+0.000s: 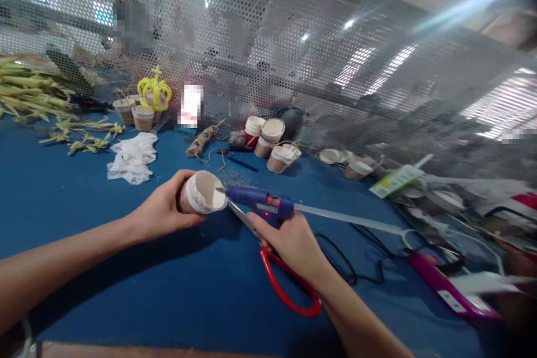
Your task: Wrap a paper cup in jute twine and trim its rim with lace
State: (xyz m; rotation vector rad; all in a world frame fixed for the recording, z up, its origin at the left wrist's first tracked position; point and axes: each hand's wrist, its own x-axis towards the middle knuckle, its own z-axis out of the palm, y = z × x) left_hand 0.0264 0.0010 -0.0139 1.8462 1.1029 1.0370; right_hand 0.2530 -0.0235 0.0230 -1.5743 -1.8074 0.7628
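Observation:
My left hand (174, 207) is wrapped round a small cup (193, 196) with a white rim and a brown, twine-like outside. The cup is tilted, its mouth turned towards the right. In my right hand (296, 240) is a blue hot glue gun (255, 201), a red light glowing on its side. The gun's nozzle is at the cup's rim; I cannot tell if it touches. A long pale glue stick (348, 218) sticks out of its back end. Red-handled scissors (289, 285) lie under my right hand, partly hidden by it.
Several similar cups (281, 158) stand at the back, near a twine bundle (203, 140) and a blue pen-like tool (242, 164). White crumpled cloth (134, 156), a yellow crown-shaped piece (155, 92) and green plant bundles (36, 86) are left. A purple power strip (448, 285) and cords lie right.

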